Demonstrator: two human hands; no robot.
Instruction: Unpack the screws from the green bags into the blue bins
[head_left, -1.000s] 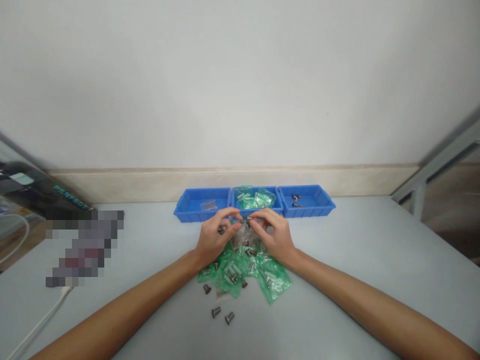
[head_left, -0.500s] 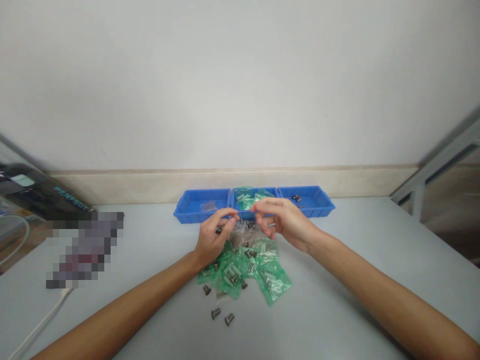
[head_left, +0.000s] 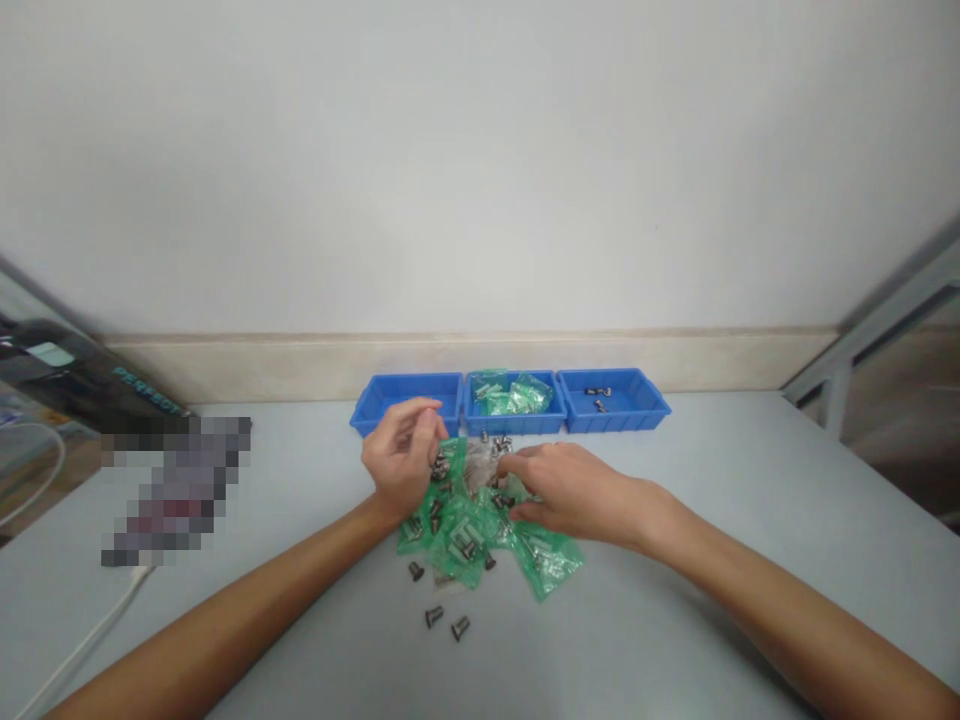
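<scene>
My left hand (head_left: 405, 458) is raised at the front of the left blue bin (head_left: 367, 402), fingers curled in against the thumb. Whatever it may hold is hidden. Over the right side of a pile, my right hand (head_left: 581, 492) reaches down, thumb and forefinger apart, fingertips at the clear packets (head_left: 480, 465) and loose screws (head_left: 503, 502). Green plastic packets (head_left: 461, 540) with metal pieces inside make up most of the pile. Several dark metal screws (head_left: 460, 628) with wide heads lie at its near side.
Green packets (head_left: 529, 393) fill the middle blue bin (head_left: 516, 424); a few small metal parts (head_left: 600, 393) sit in the right blue bin (head_left: 637, 405). At left are a pixelated object (head_left: 176, 490), a white cable (head_left: 97, 625) and a dark box (head_left: 90, 375). A metal frame (head_left: 840, 380) stands right.
My right hand has dropped from before the middle bin to the pile. My left hand has shifted left and slightly up, its fingers curling more, now covering part of the left bin.
</scene>
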